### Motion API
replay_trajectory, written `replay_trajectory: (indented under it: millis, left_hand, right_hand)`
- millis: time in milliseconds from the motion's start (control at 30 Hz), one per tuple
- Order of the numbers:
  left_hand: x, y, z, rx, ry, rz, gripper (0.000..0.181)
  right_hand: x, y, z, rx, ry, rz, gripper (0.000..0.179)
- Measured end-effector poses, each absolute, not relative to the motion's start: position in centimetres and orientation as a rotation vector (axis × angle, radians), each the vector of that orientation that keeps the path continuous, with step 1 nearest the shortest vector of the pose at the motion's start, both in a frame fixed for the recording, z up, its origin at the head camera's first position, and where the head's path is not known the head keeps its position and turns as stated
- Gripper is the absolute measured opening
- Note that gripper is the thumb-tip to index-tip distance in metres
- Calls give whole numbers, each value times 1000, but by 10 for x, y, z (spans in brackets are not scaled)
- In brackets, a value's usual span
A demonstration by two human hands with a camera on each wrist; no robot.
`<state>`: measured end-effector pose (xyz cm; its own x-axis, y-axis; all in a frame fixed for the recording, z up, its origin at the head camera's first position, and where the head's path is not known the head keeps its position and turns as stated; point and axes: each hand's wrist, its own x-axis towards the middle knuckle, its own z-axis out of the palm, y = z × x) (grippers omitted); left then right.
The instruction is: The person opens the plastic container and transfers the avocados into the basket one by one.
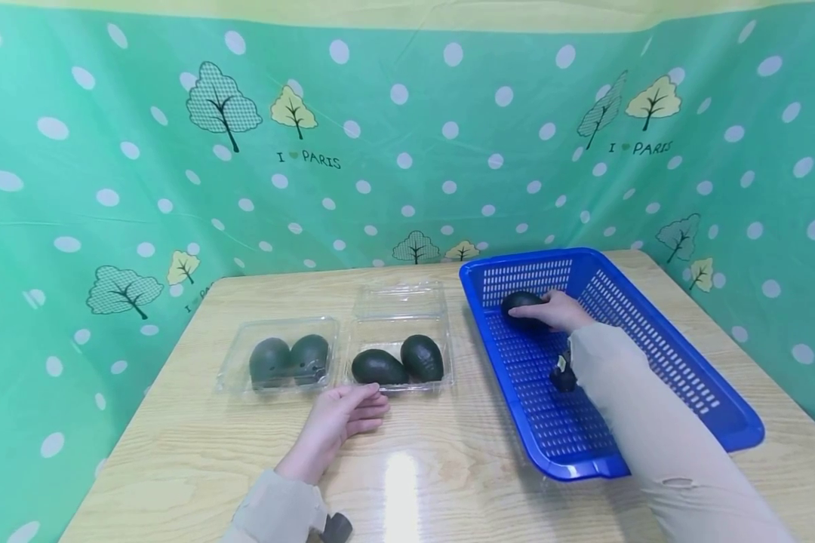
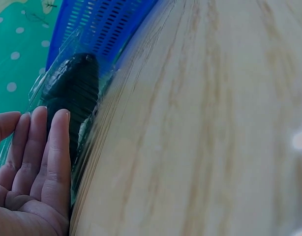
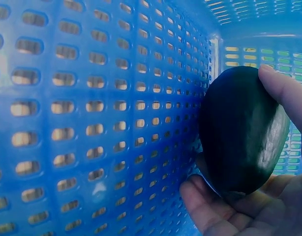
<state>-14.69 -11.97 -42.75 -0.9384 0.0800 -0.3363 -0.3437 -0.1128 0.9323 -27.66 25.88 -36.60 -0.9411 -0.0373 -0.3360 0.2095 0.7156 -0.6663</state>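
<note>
My right hand (image 1: 562, 311) is inside the blue basket (image 1: 516, 407) and grips a dark avocado (image 3: 242, 130) between thumb and fingers, near the basket's far left corner. In the right wrist view the fingers curl beneath the avocado and the thumb lies on its top side. My left hand (image 1: 346, 415) has its fingers extended, fingertips right at the front edge of an open clear plastic box (image 1: 401, 329). Two avocados lie in that box, one on its side (image 1: 379, 367) and one more upright (image 1: 422, 357). The box's lid (image 1: 399, 299) is folded back behind it.
A second clear box (image 1: 234, 362), its lid closed over two avocados (image 1: 289, 360), stands left of the open one. All rest on a light wooden table (image 1: 176, 452). A green dotted curtain (image 1: 407, 136) hangs behind and at both sides.
</note>
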Motion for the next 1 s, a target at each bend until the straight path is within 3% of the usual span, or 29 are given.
replay_trajectory:
  millis: [1000]
  left_hand:
    - [-147,-119,-428,-274,1886,2119,33]
  right_hand:
    - [-278,259,-362,105,2580,-1104,97]
